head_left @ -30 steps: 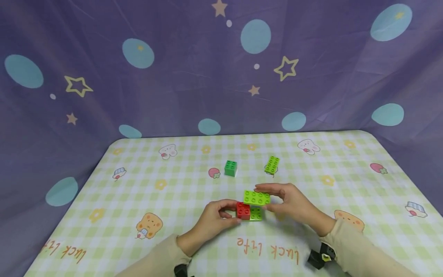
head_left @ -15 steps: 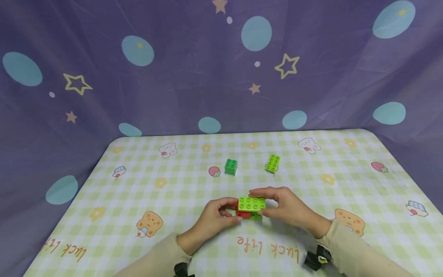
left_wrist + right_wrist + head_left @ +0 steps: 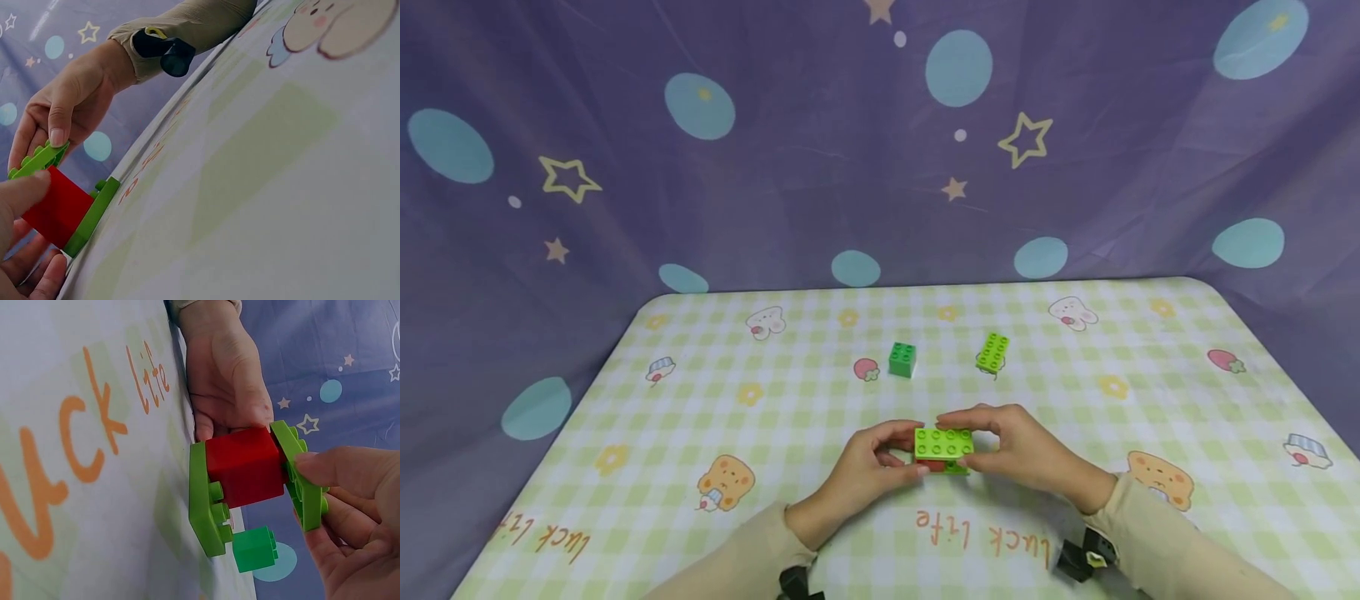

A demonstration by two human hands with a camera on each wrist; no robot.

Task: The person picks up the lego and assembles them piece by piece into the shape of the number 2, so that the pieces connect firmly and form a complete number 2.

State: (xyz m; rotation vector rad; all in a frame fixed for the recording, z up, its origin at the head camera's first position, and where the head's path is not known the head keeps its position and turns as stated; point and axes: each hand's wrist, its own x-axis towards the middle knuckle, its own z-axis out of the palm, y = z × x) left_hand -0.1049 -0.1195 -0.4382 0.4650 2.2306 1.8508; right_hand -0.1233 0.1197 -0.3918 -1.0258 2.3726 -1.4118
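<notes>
My left hand (image 3: 868, 467) holds the red toy brick (image 3: 244, 465) between thumb and fingers. That brick sits on one end of a thin light green plate (image 3: 205, 500), whose bare studs show at the other end. With thumb and fingertips my right hand (image 3: 1026, 446) pinches a second light green plate (image 3: 943, 443) at its right end. This upper plate lies over the red brick, covering most of it in the head view. In the right wrist view it leans slightly away from the brick at the pinched end. My left thumb reaches up near its left end.
Farther back on the checked tablecloth (image 3: 775, 433) stands a dark green brick (image 3: 902, 358). To its right lies another light green studded plate (image 3: 992, 352). A purple curtain (image 3: 790, 167) hangs behind the table.
My right hand has brought the upper light green plate left and down onto the red brick. My left hand has stayed at the red brick, almost unmoved.
</notes>
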